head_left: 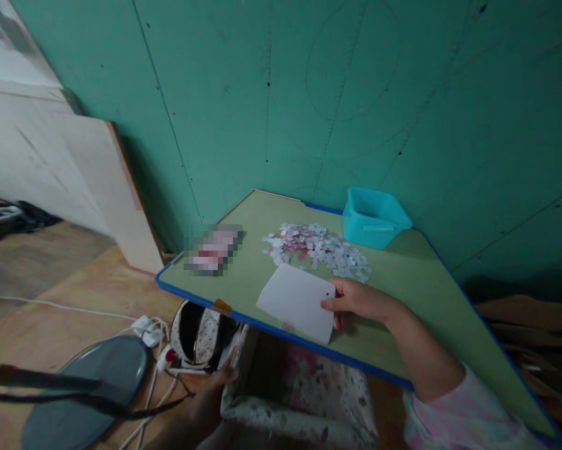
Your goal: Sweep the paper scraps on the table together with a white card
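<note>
My right hand (344, 302) pinches a blank white card (297, 300) by its right edge, thumb on top. The card is held over the front part of the green tabletop (388, 331), tilted slightly. Just behind it lies a loose heap of small paper pieces (318, 247), mostly white, some pinkish. Below the table's front edge, my left hand (215, 390) grips the left side of an open bin (299, 415) with a floral pattern. Its fingers are partly hidden by the bin wall, and the bin's inside is dim with pinkish smudges.
A turquoise plastic basket (377, 219) stands at the table's back right. A pixelated flat pinkish item (215, 250) lies at the left. On the floor are a dotted bag (199, 337), a grey oval lid-like piece (88, 394) and white cables (150, 331). A green wall (243, 112) rises behind.
</note>
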The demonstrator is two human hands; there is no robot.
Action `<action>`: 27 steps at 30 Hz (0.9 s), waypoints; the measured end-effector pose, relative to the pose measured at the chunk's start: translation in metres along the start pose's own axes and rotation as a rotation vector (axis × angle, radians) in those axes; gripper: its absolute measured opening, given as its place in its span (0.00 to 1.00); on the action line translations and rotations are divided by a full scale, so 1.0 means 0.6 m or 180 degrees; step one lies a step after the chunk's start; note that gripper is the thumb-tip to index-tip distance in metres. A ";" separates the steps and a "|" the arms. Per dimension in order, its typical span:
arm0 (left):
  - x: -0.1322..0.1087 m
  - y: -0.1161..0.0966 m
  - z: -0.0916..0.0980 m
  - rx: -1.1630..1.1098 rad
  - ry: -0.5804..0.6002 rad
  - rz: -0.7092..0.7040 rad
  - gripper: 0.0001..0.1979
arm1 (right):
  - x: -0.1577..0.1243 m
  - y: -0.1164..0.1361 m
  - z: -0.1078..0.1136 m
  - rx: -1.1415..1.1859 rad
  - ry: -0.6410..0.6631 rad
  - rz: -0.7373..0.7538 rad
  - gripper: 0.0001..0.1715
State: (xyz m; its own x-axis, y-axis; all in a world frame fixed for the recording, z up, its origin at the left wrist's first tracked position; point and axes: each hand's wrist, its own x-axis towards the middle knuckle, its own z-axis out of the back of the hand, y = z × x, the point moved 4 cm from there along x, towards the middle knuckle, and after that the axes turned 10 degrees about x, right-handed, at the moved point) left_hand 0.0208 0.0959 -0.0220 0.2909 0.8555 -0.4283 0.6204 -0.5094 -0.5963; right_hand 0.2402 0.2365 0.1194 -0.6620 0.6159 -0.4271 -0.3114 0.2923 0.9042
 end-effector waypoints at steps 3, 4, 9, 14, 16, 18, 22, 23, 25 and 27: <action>-0.001 0.012 0.014 -0.0019 -0.0076 0.0074 0.31 | -0.001 0.001 0.002 0.0065 -0.0013 0.0047 0.22; -0.002 0.014 0.021 -0.0003 -0.0125 0.0054 0.31 | -0.002 0.001 0.003 0.0105 -0.0049 0.0069 0.22; -0.013 0.015 0.044 0.0001 -0.0195 0.0185 0.30 | -0.001 0.005 0.012 0.0275 -0.0446 0.0196 0.24; -0.030 0.000 0.050 -0.0058 -0.0440 0.0272 0.28 | 0.002 0.005 0.015 0.0261 -0.0520 0.0175 0.23; -0.037 -0.004 0.047 -0.0089 -0.0378 0.0440 0.27 | 0.001 0.005 0.017 0.0195 -0.0517 0.0172 0.22; -0.044 -0.010 0.045 -0.0048 -0.0285 0.0522 0.24 | 0.000 0.006 0.017 0.0163 -0.0499 0.0179 0.22; -0.059 -0.022 0.038 0.0112 -0.0213 0.0698 0.17 | -0.001 0.006 0.016 0.0148 -0.0396 0.0201 0.21; -0.062 -0.026 0.035 0.0179 -0.0198 0.0683 0.17 | -0.001 0.006 0.015 0.0128 -0.0366 0.0218 0.21; -0.068 -0.033 0.029 0.0333 -0.0164 0.0514 0.22 | 0.001 0.004 0.015 0.0086 -0.0286 0.0235 0.20; -0.075 -0.036 0.023 0.0488 -0.0191 0.0366 0.29 | 0.004 0.001 0.014 0.0071 -0.0193 0.0235 0.20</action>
State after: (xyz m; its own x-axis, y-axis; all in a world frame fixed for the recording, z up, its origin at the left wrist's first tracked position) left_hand -0.0156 0.0668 0.0009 0.3068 0.7862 -0.5365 0.4661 -0.6155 -0.6355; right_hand 0.2442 0.2442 0.1188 -0.6398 0.6794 -0.3592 -0.2475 0.2603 0.9332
